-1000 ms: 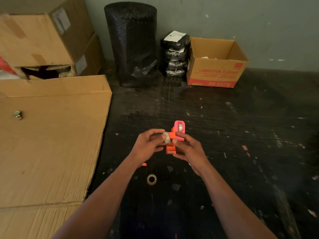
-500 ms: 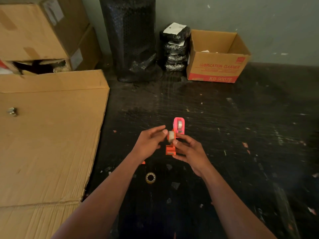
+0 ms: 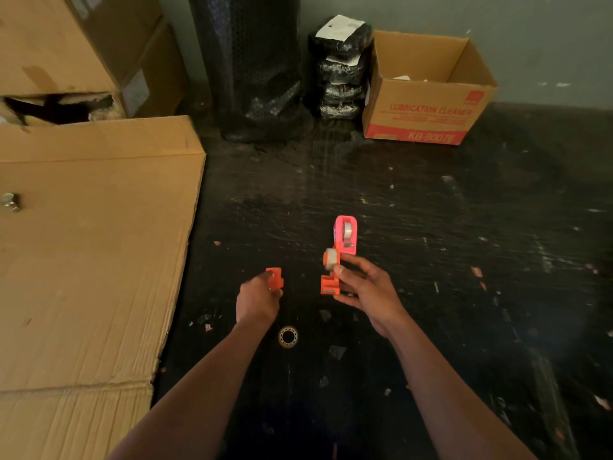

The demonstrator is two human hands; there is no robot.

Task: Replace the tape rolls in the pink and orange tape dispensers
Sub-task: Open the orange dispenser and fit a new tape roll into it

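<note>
My right hand (image 3: 363,293) grips the orange tape dispenser (image 3: 329,284), and a tape roll (image 3: 330,259) sits in its upper end. Just beyond it, the pink tape dispenser (image 3: 346,235) stands on the dark table with a tape roll (image 3: 348,232) inside. My left hand (image 3: 258,298) is apart to the left, closed on a small orange dispenser piece (image 3: 274,277). A tape roll core (image 3: 288,336) lies flat on the table between my forearms.
Flattened cardboard (image 3: 93,247) covers the left side, with a small metal part (image 3: 9,201) on it. At the back stand stacked boxes (image 3: 73,51), a black wrapped roll (image 3: 247,64), black bundles (image 3: 341,68) and an open carton (image 3: 428,91). Scraps litter the table.
My left hand has pulled away to the left from the orange dispenser, carrying a small orange piece. My right hand still holds the dispenser with the roll in it.
</note>
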